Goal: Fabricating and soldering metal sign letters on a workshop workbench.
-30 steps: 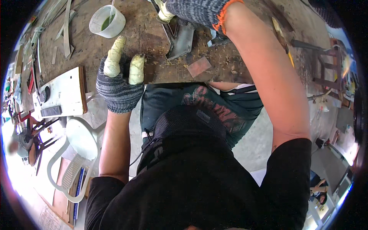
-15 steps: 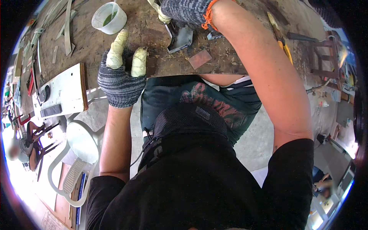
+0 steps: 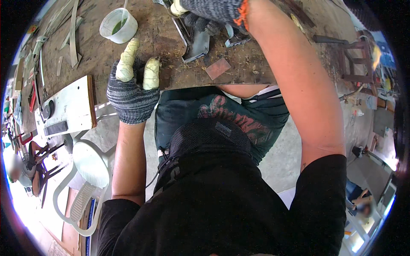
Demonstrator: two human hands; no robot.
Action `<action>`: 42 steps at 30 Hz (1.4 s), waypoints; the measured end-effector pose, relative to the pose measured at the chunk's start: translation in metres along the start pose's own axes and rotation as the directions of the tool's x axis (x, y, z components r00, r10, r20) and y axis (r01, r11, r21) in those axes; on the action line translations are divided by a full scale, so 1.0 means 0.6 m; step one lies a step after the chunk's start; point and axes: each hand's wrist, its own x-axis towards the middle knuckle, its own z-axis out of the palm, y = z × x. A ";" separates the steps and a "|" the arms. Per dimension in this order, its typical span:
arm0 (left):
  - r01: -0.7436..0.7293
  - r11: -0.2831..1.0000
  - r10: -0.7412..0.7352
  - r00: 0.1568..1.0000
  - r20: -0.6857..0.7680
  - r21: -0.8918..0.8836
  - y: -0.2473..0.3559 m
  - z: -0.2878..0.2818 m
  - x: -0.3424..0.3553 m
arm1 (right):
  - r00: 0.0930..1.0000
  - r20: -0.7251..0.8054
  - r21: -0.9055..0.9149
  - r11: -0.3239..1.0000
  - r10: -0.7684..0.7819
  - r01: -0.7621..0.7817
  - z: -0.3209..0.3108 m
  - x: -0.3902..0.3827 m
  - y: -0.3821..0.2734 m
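My left hand [image 3: 133, 99], in a grey knit glove, rests at the near edge of the workbench. Its thumb and a finger, wrapped in yellowish tape, stand apart with nothing between them. My right hand [image 3: 213, 9], gloved with an orange cuff, reaches to the far side. Its dark fingers curl beside a bent grey metal piece [image 3: 198, 46]; a taped fingertip shows at its left. Whatever it grips is hidden by the hand. A smaller bent metal piece [image 3: 236, 39] lies under the right wrist. Nearer me is a flat reddish rectangular plate [image 3: 218, 68].
A white plastic tub [image 3: 118, 26] with green contents and a stick stands beyond my left hand. Thin strips [image 3: 73, 34] lie at the far left. A white board [image 3: 70, 106] juts out, with a white plastic chair [image 3: 87, 170] below. A dark-handled tool [image 3: 329, 39] is at right.
My right hand has moved farther away across the metal pieces, its dark fingers now showing beneath. My right forearm now covers the yellow-handled tool. The left hand keeps its place and pose.
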 end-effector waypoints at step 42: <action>0.085 0.991 -0.079 0.995 0.058 -0.106 -0.021 0.008 -0.014 | 0.734 -0.111 0.860 0.436 0.669 -0.267 -0.020 -0.270 -0.232</action>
